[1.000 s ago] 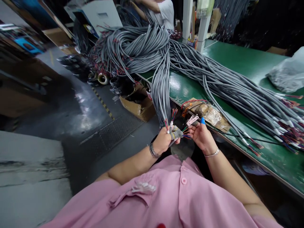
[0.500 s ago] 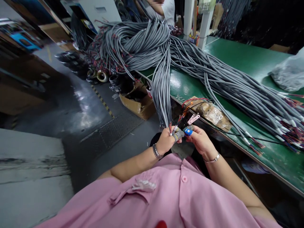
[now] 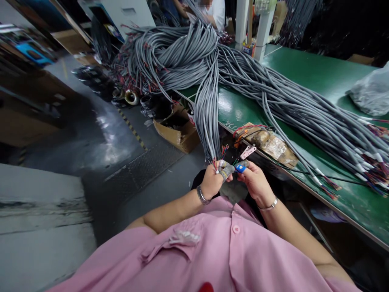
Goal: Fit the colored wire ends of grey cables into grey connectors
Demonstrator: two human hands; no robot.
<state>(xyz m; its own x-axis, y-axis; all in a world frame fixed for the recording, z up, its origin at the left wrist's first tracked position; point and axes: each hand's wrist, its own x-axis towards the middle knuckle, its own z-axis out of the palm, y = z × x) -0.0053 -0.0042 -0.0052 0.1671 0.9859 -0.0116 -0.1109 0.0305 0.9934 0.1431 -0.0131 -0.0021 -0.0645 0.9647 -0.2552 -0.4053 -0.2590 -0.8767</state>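
My left hand (image 3: pixel 212 181), with grey fingertip covers, is closed around the end of a grey cable whose thin coloured wires (image 3: pixel 224 151) fan out above the fingers. Just right of it, my right hand (image 3: pixel 255 182) pinches thin dark wires (image 3: pixel 235 163) between thumb and forefinger; a blue cover (image 3: pixel 240 168) sits on the thumb. The fingertips of both hands nearly meet. A bundle of grey cables (image 3: pixel 207 109) hangs over the table edge down to my left hand, with red wire ends showing there. The exact wires between my fingers are partly hidden.
Many grey cables (image 3: pixel 291 101) lie across the green table (image 3: pixel 316 71). Near its edge are a pink clip (image 3: pixel 248 152) and a tape-wrapped block (image 3: pixel 272 145). An open cardboard box (image 3: pixel 174 136) stands on the floor. A person (image 3: pixel 217 14) is across the table.
The coloured wires above my left hand have swung left and stand more upright. My right hand has shifted very slightly left; both hands keep their pinch.
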